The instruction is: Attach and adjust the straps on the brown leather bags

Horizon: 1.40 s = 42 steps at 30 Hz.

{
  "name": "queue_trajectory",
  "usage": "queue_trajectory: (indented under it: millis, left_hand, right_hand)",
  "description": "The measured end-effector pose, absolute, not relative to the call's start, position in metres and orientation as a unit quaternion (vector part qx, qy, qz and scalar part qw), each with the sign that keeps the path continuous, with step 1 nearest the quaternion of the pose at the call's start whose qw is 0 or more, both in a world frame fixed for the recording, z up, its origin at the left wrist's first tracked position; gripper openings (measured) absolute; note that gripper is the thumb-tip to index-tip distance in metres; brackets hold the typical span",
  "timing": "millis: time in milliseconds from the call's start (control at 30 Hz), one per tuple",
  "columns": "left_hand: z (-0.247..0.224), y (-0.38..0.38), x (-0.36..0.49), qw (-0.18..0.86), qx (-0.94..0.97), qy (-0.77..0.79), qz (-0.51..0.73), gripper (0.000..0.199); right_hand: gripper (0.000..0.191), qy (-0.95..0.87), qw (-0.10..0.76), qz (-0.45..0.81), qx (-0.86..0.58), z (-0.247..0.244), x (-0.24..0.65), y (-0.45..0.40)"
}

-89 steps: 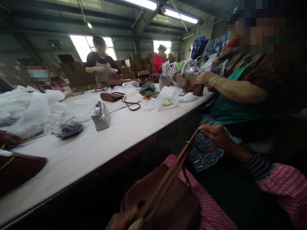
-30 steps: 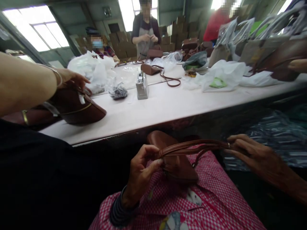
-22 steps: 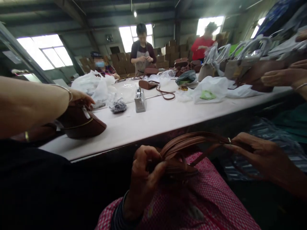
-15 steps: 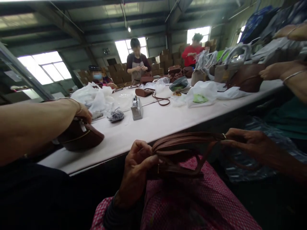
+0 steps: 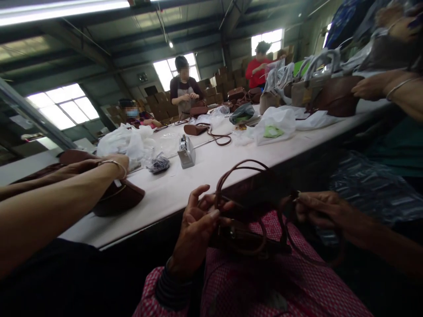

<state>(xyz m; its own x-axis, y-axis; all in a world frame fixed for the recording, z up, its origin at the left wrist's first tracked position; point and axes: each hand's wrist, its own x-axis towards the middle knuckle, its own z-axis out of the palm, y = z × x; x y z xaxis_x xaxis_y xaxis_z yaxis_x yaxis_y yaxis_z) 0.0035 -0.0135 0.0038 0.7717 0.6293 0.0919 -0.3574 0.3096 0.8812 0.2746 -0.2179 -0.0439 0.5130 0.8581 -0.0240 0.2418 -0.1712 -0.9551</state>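
Strap (image 5: 241, 169) now looped, hands (image 5: 198, 222) closer together

Handbag (image 5: 244, 233) on lap, before table (image 5: 211, 176)

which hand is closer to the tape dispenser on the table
Left. The left hand is below the table edge, holding the brown strap almost straight beneath the tape dispenser. The right hand grips the strap's other end, farther off to the right.
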Motion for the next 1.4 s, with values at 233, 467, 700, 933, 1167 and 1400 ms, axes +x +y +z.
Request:
queue_trajectory:
  millis: [233,467,700,933,1167,1400]
  left_hand:
    - [0.021,-0.036,0.018,0.778,0.530,0.115,0.318,0.065]
    - [0.025,-0.009,0.010,0.206,0.880,0.077,0.421,0.036]
    - [0.052,0.026,-0.004,0.362,0.873,0.102,0.311,0.064]
    - [-0.018,0.024,0.008,0.655,0.657,0.152,0.342,0.056]
    - [-0.035,0.005,0.027,0.631,0.731,0.200,0.164,0.038]
    - [-0.009,0.015,0.038,0.631,0.752,0.120,0.149,0.032]
  right_hand:
    - [0.058,-0.503,0.511,0.346,-0.606,-0.055,0.203,-0.185]
    - [0.019,-0.454,0.546,0.330,-0.622,-0.072,0.219,-0.173]
    - [0.019,-0.370,0.564,0.420,-0.607,-0.076,0.253,-0.188]
    - [0.024,-0.318,0.608,0.405,-0.604,-0.082,0.251,-0.181]
    - [0.022,-0.349,0.601,0.398,-0.599,-0.083,0.254,-0.177]
    - [0.025,-0.352,0.583,0.414,-0.604,-0.088,0.255,-0.178]
